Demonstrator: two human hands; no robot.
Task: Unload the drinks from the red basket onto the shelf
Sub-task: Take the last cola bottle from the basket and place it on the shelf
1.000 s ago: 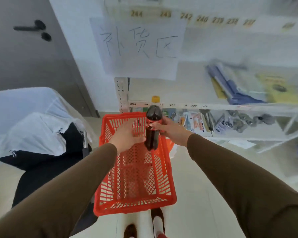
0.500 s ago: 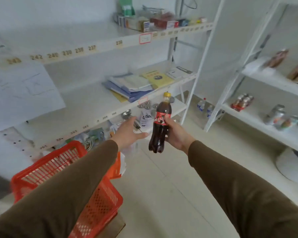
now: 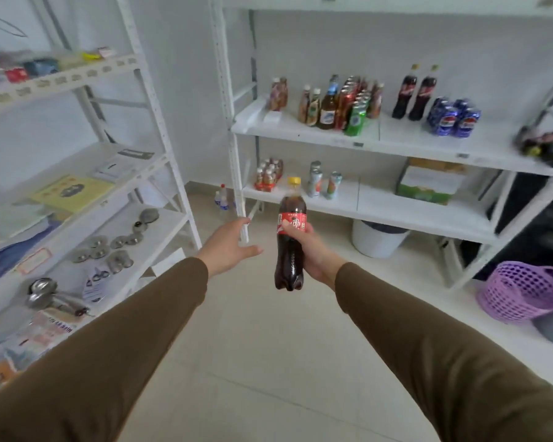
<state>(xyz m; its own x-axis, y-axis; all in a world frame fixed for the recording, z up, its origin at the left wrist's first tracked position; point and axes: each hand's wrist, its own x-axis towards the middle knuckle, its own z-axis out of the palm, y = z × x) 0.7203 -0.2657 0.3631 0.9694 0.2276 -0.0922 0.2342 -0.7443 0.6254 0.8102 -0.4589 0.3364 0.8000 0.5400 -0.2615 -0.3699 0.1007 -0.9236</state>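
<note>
Both brown sleeves enter from the bottom corners and are cut off there, so nothing of the person past the forearms shows. The right hand point(image 3: 313, 252) is clamped around the middle of a cola bottle point(image 3: 289, 240), fingers wrapped over the lower edge of its red label; the bottle stands upright in the air above the floor point(image 3: 253, 362), yellow cap up, dark drink filling it to the neck. The left hand point(image 3: 229, 245), at about nine o'clock from the bottle and just beside it, is spread wide with the palm turned toward the bottle, holding nothing and not touching it.

The floor is pale tile. At the left, around eight to ten o'clock, a white rack point(image 3: 160, 129) carries booklets, round metal pieces and papers, much of it blurred and cut by the frame edge. At four o'clock a purple basket point(image 3: 521, 295) lies tilted on the floor, partly cut off.

Farther off, at twelve to two o'clock, the shelf point(image 3: 380, 140) holds drinks: mixed bottles and cans, two tall cola bottles point(image 3: 414, 92) and blue cans point(image 3: 454, 118) beside them. Their labels are too blurred to read. A dark bag at its right end is hard to make out. The lower level carries small bottles, two cans and a box point(image 3: 428, 185), with a white bucket point(image 3: 379, 239) under it.
</note>
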